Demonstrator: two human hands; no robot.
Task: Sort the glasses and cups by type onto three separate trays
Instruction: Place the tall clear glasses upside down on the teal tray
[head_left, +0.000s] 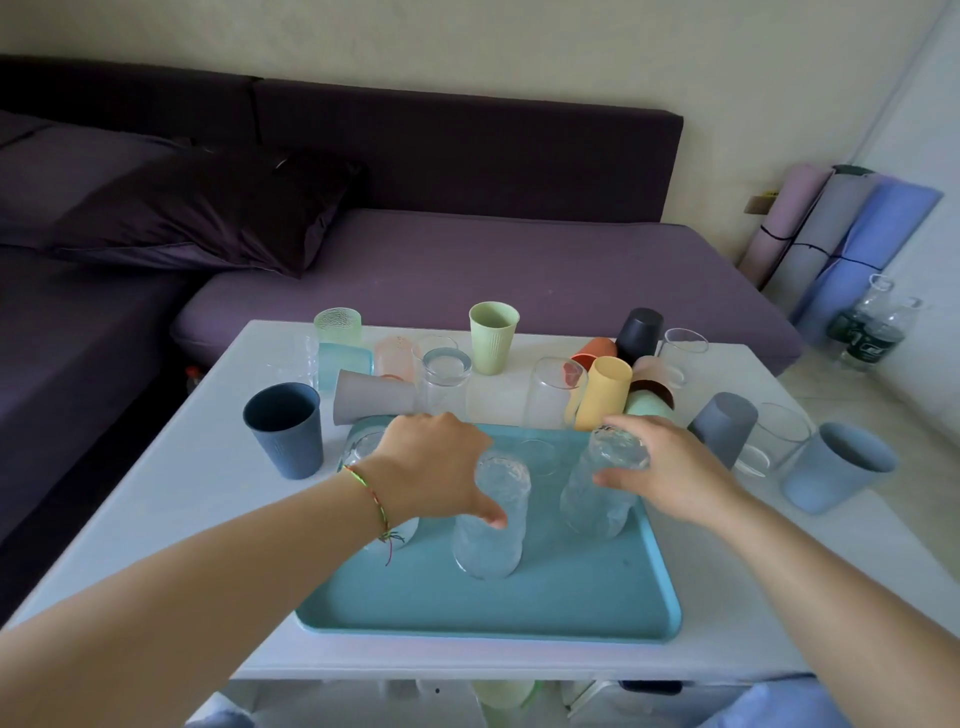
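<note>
Our left hand (431, 467) is clasping the near glass (488, 535) — our right hand (670, 473) the far glass (597, 499). Both are standing upright, axes vertical.

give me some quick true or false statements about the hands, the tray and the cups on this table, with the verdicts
1. The left hand grips the left glass, which stands on the teal tray. True.
2. The dark blue cup stands on the tray. False: it stands on the white table, left of the tray.
3. The light green cup lies on its side. False: it stands upright with its mouth up.
4. The right hand grips the right glass, also on the tray. True.
5. The grey cup behind the tray lies on its side. True.
</note>
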